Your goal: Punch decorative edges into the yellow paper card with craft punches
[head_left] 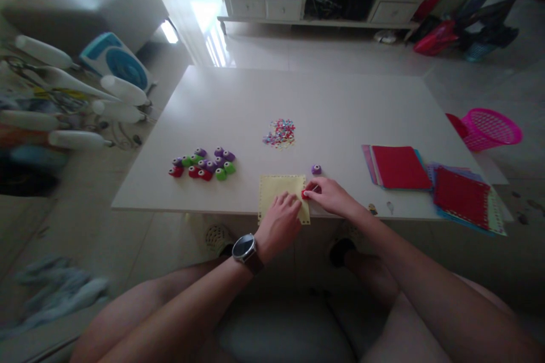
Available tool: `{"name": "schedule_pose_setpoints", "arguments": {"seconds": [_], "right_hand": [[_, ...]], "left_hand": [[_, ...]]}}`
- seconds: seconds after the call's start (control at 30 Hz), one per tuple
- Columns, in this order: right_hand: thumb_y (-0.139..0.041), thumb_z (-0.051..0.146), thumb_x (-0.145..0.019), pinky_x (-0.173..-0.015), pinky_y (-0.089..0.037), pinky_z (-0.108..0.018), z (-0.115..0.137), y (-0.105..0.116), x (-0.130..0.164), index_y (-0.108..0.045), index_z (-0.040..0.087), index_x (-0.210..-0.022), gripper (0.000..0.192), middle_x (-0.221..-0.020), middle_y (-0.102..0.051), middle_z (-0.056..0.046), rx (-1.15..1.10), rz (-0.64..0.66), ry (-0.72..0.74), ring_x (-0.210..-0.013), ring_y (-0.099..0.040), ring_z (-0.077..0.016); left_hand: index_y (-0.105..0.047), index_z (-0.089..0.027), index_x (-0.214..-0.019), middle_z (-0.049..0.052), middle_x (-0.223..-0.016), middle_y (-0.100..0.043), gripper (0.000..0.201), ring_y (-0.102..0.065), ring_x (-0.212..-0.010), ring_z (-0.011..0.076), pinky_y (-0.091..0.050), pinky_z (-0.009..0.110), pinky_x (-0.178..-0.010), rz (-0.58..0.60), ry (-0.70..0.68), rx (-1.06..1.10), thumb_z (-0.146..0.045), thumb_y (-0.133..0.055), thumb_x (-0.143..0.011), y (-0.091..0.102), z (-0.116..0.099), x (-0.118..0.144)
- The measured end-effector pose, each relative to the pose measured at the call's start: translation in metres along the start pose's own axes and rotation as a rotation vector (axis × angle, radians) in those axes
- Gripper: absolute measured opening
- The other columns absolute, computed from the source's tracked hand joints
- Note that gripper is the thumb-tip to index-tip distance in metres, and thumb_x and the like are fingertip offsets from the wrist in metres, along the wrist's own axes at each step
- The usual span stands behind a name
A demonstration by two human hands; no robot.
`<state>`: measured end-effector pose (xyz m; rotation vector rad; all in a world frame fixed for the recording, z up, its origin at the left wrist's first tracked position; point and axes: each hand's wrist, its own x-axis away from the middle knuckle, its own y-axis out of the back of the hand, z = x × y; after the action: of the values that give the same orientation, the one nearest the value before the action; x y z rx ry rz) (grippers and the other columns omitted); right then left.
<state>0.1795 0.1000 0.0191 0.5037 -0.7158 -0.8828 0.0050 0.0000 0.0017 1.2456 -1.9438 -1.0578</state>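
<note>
While the left hand [279,221] presses flat, fingers spread, on the yellow paper sheet [276,190] to keep it from sliding, the right hand [330,195] pinches a small red punch [305,194] at the sheet's edge, just beyond the left fingertips; a purple punch [315,169] waits just past the right fingers.

Left hand [279,221] is pressed flat on a pale yellow paper sheet [279,193] at the near edge of the white counter [298,102], watch on that wrist. Right hand [330,195] pinches a small red punch [305,194] right at the sheet's right edge. A lone purple punch [315,169] sits just beyond it. To the left there's a cluster of little punches [204,163], a confetti pile [280,133] mid-counter, and stacks of red paper [400,167] off to the right.
</note>
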Motion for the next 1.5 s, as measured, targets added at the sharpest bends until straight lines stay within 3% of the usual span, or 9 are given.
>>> {"name": "schedule_pose_setpoints", "arguments": {"seconds": [0.17, 0.3, 0.4, 0.8, 0.97, 1.1, 1.2, 1.3, 1.5], "right_hand": [[-0.071, 0.015, -0.091, -0.077, -0.050, -0.028, -0.003, -0.003, -0.002, -0.074, 0.017, -0.086, 0.006, -0.091, -0.077, -0.006, -0.029, -0.021, -0.010, -0.082, -0.069, -0.0178], [-0.072, 0.014, -0.090, -0.075, -0.051, -0.027, -0.005, -0.004, -0.005, -0.073, 0.016, -0.086, 0.004, -0.089, -0.076, -0.007, -0.061, -0.022, -0.058, -0.082, -0.069, -0.0180], [-0.073, 0.012, -0.087, -0.074, -0.052, -0.027, -0.007, -0.006, -0.010, -0.071, 0.016, -0.084, 0.005, -0.089, -0.076, -0.008, -0.102, -0.033, -0.119, -0.082, -0.070, -0.0181], [-0.079, 0.008, -0.073, -0.059, -0.044, -0.022, -0.004, -0.009, -0.027, -0.067, 0.016, -0.080, 0.016, -0.077, -0.072, -0.004, -0.032, -0.032, -0.278, -0.071, -0.065, -0.0157], [-0.079, 0.009, -0.076, -0.062, -0.046, -0.021, -0.009, -0.005, -0.027, -0.066, 0.016, -0.084, 0.017, -0.082, -0.074, -0.004, -0.075, 0.011, -0.225, -0.073, -0.066, -0.0146], [-0.083, 0.020, -0.080, -0.064, -0.047, -0.024, -0.015, 0.009, -0.022, -0.068, 0.016, -0.090, 0.019, -0.084, -0.074, -0.006, -0.010, 0.010, -0.194, -0.074, -0.067, -0.0161], [-0.083, 0.029, -0.083, -0.069, -0.048, -0.026, -0.017, 0.014, -0.017, -0.069, 0.015, -0.093, 0.022, -0.091, -0.075, -0.008, 0.082, -0.038, -0.135, -0.078, -0.067, -0.0177], [-0.086, 0.028, -0.079, -0.071, -0.049, -0.026, -0.015, 0.010, -0.011, -0.071, 0.017, -0.099, 0.028, -0.097, -0.075, -0.007, 0.077, 0.019, -0.042, -0.081, -0.067, -0.0172], [-0.074, 0.020, -0.087, -0.074, -0.046, -0.027, -0.006, -0.004, -0.001, -0.073, 0.019, -0.089, 0.003, -0.092, -0.074, -0.005, 0.226, -0.042, 0.087, -0.084, -0.066, -0.0173]], "left_hand": [[-0.052, -0.017, -0.132, 0.012, -0.134, -0.060, 0.043, -0.045, -0.136, 0.0298, -0.041, 0.048, -0.118, 0.023, 0.012, -0.015, -0.015, -0.055, -0.089, 0.000, -0.001, -0.002], [-0.033, -0.019, -0.155, 0.012, -0.138, -0.058, 0.072, -0.045, -0.135, 0.0288, -0.042, 0.048, -0.117, 0.008, 0.022, 0.021, -0.014, -0.054, -0.087, 0.001, -0.001, -0.001], [-0.024, -0.024, -0.162, 0.010, -0.139, -0.058, 0.082, -0.044, -0.135, 0.0280, -0.041, 0.049, -0.117, 0.018, 0.007, 0.038, -0.011, -0.052, -0.086, 0.002, 0.001, -0.001], [-0.043, -0.019, -0.158, 0.011, -0.132, -0.062, 0.079, -0.049, -0.126, 0.0286, -0.045, 0.041, -0.113, 0.071, 0.070, 0.067, -0.019, -0.064, -0.083, 0.013, -0.005, -0.009], [-0.045, -0.020, -0.157, 0.009, -0.125, -0.065, 0.073, -0.052, -0.119, 0.0272, -0.048, 0.041, -0.109, 0.053, 0.055, 0.057, -0.017, -0.061, -0.085, 0.012, -0.001, -0.010], [-0.041, -0.023, -0.157, 0.008, -0.125, -0.066, 0.070, -0.054, -0.119, 0.0255, -0.049, 0.040, -0.108, 0.015, 0.058, 0.076, -0.016, -0.056, -0.089, 0.012, 0.005, -0.008], [-0.040, -0.021, -0.157, 0.009, -0.129, -0.065, 0.069, -0.055, -0.122, 0.0255, -0.049, 0.041, -0.110, 0.006, 0.064, 0.085, -0.015, -0.056, -0.090, 0.014, 0.008, -0.005], [-0.042, -0.017, -0.154, 0.010, -0.129, -0.065, 0.065, -0.055, -0.123, 0.0264, -0.050, 0.042, -0.109, 0.006, 0.062, 0.079, -0.015, -0.055, -0.090, 0.015, 0.010, -0.004], [-0.056, -0.015, -0.136, 0.012, -0.126, -0.065, 0.046, -0.055, -0.121, 0.0278, -0.051, 0.044, -0.108, 0.012, 0.074, 0.044, -0.016, -0.056, -0.090, 0.015, 0.008, -0.006]]}}
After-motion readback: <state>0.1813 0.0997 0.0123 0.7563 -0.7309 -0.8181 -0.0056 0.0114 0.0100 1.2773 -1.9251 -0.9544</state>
